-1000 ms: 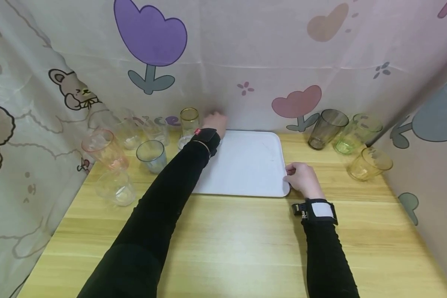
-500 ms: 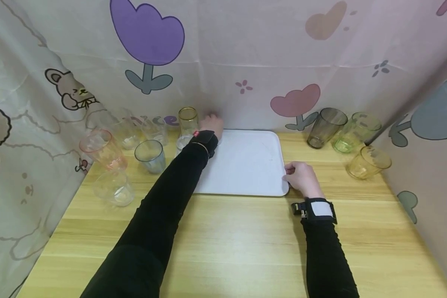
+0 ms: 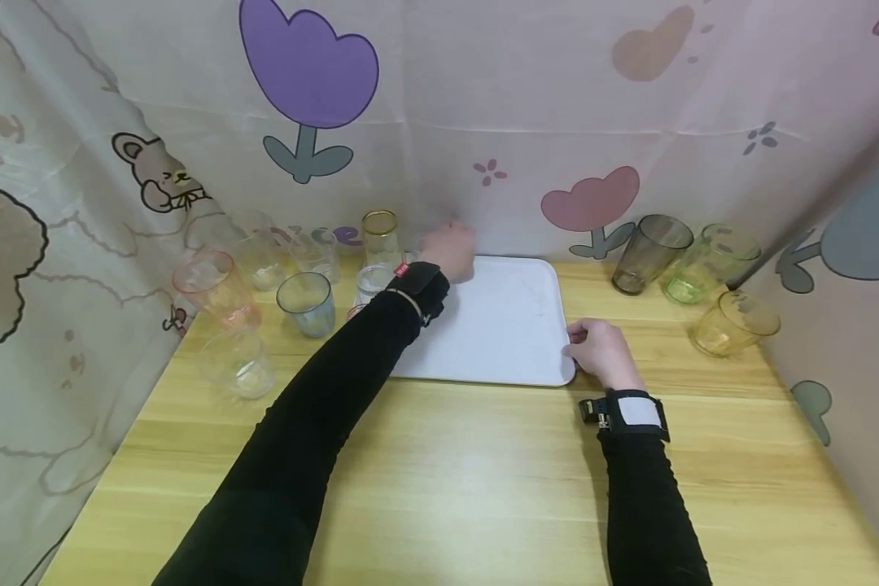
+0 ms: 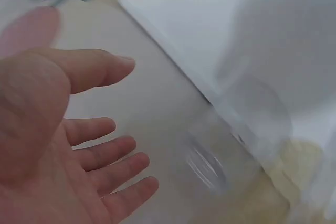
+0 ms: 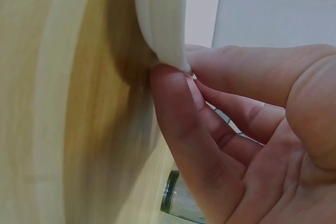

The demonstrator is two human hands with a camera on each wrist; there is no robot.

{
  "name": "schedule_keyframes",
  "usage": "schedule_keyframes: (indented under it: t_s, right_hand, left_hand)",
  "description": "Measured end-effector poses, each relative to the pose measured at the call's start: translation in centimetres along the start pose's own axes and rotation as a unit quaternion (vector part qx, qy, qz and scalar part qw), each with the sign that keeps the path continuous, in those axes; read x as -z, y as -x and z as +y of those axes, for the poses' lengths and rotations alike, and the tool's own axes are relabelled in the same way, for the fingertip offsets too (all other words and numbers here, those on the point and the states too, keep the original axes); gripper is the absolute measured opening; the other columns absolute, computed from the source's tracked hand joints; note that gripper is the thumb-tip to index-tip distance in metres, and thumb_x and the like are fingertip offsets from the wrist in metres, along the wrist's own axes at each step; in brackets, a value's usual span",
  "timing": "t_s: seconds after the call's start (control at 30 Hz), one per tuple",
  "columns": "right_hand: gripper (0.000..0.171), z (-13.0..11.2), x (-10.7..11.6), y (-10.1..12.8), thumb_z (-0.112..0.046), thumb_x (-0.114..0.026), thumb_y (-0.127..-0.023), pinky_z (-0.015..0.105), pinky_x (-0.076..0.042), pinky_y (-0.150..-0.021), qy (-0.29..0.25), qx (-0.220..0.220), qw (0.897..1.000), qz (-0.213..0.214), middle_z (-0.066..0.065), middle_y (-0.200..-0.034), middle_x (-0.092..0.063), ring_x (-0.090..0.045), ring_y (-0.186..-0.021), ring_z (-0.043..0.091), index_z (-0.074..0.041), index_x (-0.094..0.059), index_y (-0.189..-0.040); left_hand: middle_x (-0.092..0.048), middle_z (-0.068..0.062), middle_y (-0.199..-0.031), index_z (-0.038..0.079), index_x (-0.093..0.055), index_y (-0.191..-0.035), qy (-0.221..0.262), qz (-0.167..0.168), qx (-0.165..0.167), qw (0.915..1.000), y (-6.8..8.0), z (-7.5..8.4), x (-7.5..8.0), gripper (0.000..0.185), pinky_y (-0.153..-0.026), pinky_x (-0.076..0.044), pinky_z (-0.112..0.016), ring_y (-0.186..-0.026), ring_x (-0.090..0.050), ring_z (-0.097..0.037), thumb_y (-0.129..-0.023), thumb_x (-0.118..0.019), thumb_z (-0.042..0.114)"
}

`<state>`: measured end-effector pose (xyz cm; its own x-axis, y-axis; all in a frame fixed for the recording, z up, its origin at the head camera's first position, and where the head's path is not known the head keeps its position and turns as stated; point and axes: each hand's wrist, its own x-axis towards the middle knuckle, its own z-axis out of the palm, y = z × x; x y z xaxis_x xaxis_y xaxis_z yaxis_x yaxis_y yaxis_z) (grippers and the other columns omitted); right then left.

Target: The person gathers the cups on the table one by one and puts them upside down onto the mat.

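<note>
A white rectangular tray (image 3: 498,325) lies on the wooden table. My right hand (image 3: 602,352) pinches the tray's right edge near the front corner; the right wrist view shows thumb and finger on either side of the tray rim (image 5: 165,19). At the tray's far side, by the curtain, is my left hand (image 3: 448,248). Its thumb and fingers are spread with nothing between them in the left wrist view. A blurred clear glass (image 4: 207,166) shows beyond those fingertips, overlapping the tray's edge in that view. Just left of this hand stands a yellow-rimmed glass (image 3: 381,236).
Several tumblers stand at the left: a pink glass (image 3: 216,289), a bluish glass (image 3: 308,305) and clear ones. On the right are a dark grey glass (image 3: 648,252), a green glass (image 3: 706,264) and a yellow glass (image 3: 732,324). A printed curtain (image 3: 439,146) closes off the back.
My left hand has shifted rightward along the tray's far edge, and more of the glasses to its left now shows. My right hand still holds the tray's edge in the same place.
</note>
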<state>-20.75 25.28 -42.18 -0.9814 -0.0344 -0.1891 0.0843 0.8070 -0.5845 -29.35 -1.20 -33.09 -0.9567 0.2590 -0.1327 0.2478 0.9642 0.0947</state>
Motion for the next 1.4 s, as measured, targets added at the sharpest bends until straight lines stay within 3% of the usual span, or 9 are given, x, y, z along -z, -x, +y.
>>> schedule_keyframes:
  t_s: [0.23, 0.33, 0.5, 0.63, 0.8, 0.97, 1.23, 1.4]
  right_hand:
    - [0.038, -0.1, 0.1, -0.4, -0.002, -0.069, -0.094, 0.052, -0.050, -0.096, 0.000, -0.010, 1.000, -0.001, 0.027, -0.120, -0.066, -0.060, -0.108, 0.037, 0.009, -0.064, -0.130]
    - [0.038, -0.1, 0.1, -0.5, -0.002, -0.069, -0.094, 0.052, -0.050, -0.096, -0.003, -0.009, 1.000, 0.000, 0.027, -0.120, -0.066, -0.060, -0.108, 0.037, 0.009, -0.064, -0.130]
    - [0.039, -0.1, 0.1, -0.5, -0.002, -0.070, -0.094, 0.051, -0.051, -0.095, -0.003, -0.013, 1.000, -0.009, 0.027, -0.120, -0.066, -0.060, -0.107, 0.037, 0.010, -0.063, -0.131]
    - [0.039, -0.2, 0.1, -0.4, -0.002, -0.071, -0.094, 0.047, -0.052, -0.089, -0.001, -0.019, 1.000, -0.010, 0.027, -0.120, -0.066, -0.060, -0.104, 0.036, 0.010, -0.063, -0.131]
    - [0.039, -0.2, 0.1, -0.4, -0.002, -0.071, -0.094, 0.046, -0.051, -0.089, -0.001, -0.016, 1.000, -0.012, 0.026, -0.119, -0.067, -0.060, -0.103, 0.036, 0.009, -0.064, -0.130]
    - [0.038, -0.1, -0.2, -0.5, -0.002, -0.072, -0.093, 0.048, -0.052, -0.090, 0.001, -0.005, 1.000, -0.005, 0.026, -0.117, -0.068, -0.062, -0.103, 0.036, 0.009, -0.065, -0.128]
    - [0.038, -0.2, -0.4, -0.5, -0.002, -0.071, -0.091, 0.052, -0.051, -0.094, 0.002, 0.009, 1.000, 0.008, 0.027, -0.116, -0.069, -0.063, -0.106, 0.038, 0.011, -0.065, -0.127]
    - [0.045, 0.0, 0.2, -0.1, -0.015, -0.069, -0.096, 0.049, -0.053, -0.089, 0.002, 0.009, 1.000, 0.025, 0.027, -0.119, -0.069, -0.066, -0.107, 0.038, 0.009, -0.062, -0.133]
  left_hand:
    - [-0.050, -0.010, -0.150, 0.007, -0.046, -0.152, 0.018, 0.043, -0.061, 0.9970, 2.1, 2.1, -1.3, 0.060, -0.108, -0.050, -0.037, -0.132, -0.052, -0.023, -0.101, -0.065, 0.030]
    - [-0.051, -0.010, -0.146, 0.008, -0.047, -0.152, 0.053, 0.062, -0.073, 0.9940, 3.4, 2.5, -2.5, 0.060, -0.102, -0.054, -0.039, -0.129, -0.054, -0.023, -0.100, -0.066, 0.032]
    - [-0.059, -0.008, -0.132, 0.012, -0.055, -0.147, 0.109, 0.069, -0.105, 0.9861, 6.1, 2.5, -5.4, 0.052, -0.085, -0.058, -0.034, -0.111, -0.061, -0.020, -0.100, -0.067, 0.030]
    - [-0.063, -0.003, -0.118, 0.015, -0.066, -0.136, 0.134, 0.058, -0.127, 0.9810, 7.9, 2.0, -7.6, 0.039, -0.076, -0.056, -0.031, -0.099, -0.063, -0.016, -0.100, -0.067, 0.029]
    - [-0.065, 0.002, -0.108, 0.017, -0.074, -0.117, 0.178, 0.011, -0.135, 0.9747, 9.4, 1.6, -9.6, 0.022, -0.078, -0.054, -0.030, -0.096, -0.062, -0.013, -0.098, -0.070, 0.027]
    - [-0.066, 0.005, -0.104, 0.018, -0.075, -0.110, 0.219, -0.023, -0.132, 0.9665, 10.5, 1.4, -11.2, 0.016, -0.079, -0.054, -0.031, -0.096, -0.062, -0.012, -0.097, -0.069, 0.023]
    - [-0.066, 0.008, -0.098, 0.019, -0.077, -0.101, 0.221, -0.039, -0.141, 0.9643, 10.9, 0.6, -12.1, 0.014, -0.081, -0.053, -0.029, -0.094, -0.060, -0.011, -0.094, -0.068, 0.011]
    - [-0.065, 0.009, -0.097, 0.020, -0.077, -0.099, 0.230, -0.048, -0.148, 0.9607, 10.6, 0.5, -12.0, 0.012, -0.080, -0.052, -0.029, -0.091, -0.059, -0.010, -0.094, -0.070, 0.012]
